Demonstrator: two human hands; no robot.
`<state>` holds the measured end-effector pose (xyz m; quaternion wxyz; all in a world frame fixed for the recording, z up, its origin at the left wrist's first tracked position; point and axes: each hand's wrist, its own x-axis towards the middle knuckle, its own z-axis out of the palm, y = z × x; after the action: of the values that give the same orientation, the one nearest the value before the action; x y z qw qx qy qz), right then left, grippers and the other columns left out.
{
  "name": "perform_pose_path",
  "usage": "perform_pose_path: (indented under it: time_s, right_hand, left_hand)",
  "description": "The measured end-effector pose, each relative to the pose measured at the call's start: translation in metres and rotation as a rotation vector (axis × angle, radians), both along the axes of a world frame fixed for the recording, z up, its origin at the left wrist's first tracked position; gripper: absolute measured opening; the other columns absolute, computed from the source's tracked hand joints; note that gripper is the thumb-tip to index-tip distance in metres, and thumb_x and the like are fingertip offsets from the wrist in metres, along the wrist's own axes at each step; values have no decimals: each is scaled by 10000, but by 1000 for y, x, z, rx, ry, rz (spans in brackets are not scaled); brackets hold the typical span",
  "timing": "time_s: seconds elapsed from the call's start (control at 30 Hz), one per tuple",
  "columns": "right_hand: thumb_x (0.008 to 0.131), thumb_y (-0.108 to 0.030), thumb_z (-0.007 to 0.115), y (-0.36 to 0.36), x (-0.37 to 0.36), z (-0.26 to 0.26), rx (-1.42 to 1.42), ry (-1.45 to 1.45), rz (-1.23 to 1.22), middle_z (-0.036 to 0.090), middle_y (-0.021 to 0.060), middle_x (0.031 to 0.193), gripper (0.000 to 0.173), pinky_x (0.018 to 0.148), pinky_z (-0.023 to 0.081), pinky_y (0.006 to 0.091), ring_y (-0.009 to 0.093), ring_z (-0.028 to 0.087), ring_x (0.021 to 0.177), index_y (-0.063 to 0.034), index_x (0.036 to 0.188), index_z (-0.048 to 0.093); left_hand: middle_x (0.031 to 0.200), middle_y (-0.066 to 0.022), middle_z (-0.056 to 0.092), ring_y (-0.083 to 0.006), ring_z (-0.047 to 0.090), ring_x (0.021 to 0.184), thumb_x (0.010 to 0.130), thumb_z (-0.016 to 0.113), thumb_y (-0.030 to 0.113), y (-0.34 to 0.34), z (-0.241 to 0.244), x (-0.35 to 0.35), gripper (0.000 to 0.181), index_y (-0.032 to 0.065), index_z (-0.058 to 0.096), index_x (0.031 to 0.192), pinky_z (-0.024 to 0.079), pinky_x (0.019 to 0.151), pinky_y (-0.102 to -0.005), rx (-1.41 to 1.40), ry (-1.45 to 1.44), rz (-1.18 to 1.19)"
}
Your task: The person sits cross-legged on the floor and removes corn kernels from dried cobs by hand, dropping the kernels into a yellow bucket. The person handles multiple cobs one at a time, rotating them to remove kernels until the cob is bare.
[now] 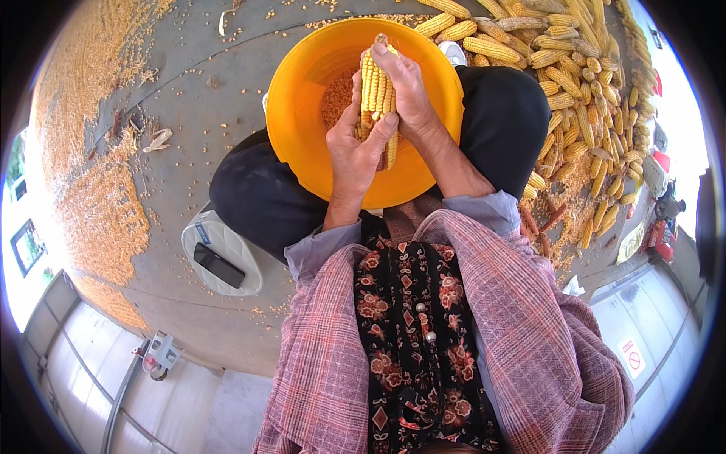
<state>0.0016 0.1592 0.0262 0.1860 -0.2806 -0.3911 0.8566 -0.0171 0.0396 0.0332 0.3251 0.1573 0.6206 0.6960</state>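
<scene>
An ear of corn (377, 85) is held between my two hands above a yellow plastic basin (300, 68). My left hand (354, 142) grips its lower part, thumb across the front. My right hand (405, 85) clasps the upper end, its thumb near the tip. Yellow kernels cover most of the ear in rows; some are gone low down, where the reddish cob shows. Loose kernels (338, 99) lie at the bottom of the basin, which rests between my bent legs. My hands hide part of the ear's sides.
Many ears of corn (567, 74) are heaped at the right, with bare reddish cobs (553, 218) beside them. Shelled kernels (102, 210) spread over the floor at left. A phone (219, 265) lies on a pale padded stool (198, 230) by my left knee. A husk piece (159, 140) lies beyond.
</scene>
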Motion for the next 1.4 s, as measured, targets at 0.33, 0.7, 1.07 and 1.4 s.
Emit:
perform_pose_path:
  time_s: [0.33, 0.7, 1.07, 1.4]
  right_hand:
    - [930, -441, 606, 0, 0, 1, -12, 17, 5, 627, 78, 722, 410, 579, 530, 245, 136, 625, 590, -34, 959, 566]
    - [929, -444, 605, -3, -1, 1, 16, -17, 20, 632, 72, 719, 408, 574, 523, 241, 130, 624, 590, -37, 951, 579]
    - [939, -406, 609, -7, -1, 0, 31, -12, 3, 632, 46, 729, 353, 568, 517, 228, 109, 619, 594, -54, 947, 580]
    - [946, -374, 608, -10, -1, -1, 91, -21, 31, 635, 33, 738, 313, 573, 516, 227, 98, 620, 597, -63, 922, 579]
  left_hand:
    - [1123, -72, 630, -101, 588, 953, 952, 636, 197, -7, -6, -1, 461, -96, 531, 1292, 470, 837, -233, 62, -103, -25]
    - [1213, -94, 609, -96, 576, 1022, 913, 699, 144, -3, -5, 0, 611, -104, 422, 1398, 467, 891, -228, 15, -24, 9]
    - [1130, -70, 623, -109, 588, 973, 911, 639, 116, -9, -6, -3, 495, -105, 496, 1330, 473, 855, -236, -53, -31, -46]
    - [1112, -68, 621, -116, 586, 955, 856, 512, 99, -8, -6, -2, 496, -96, 514, 1312, 469, 853, -247, -40, -195, 14]
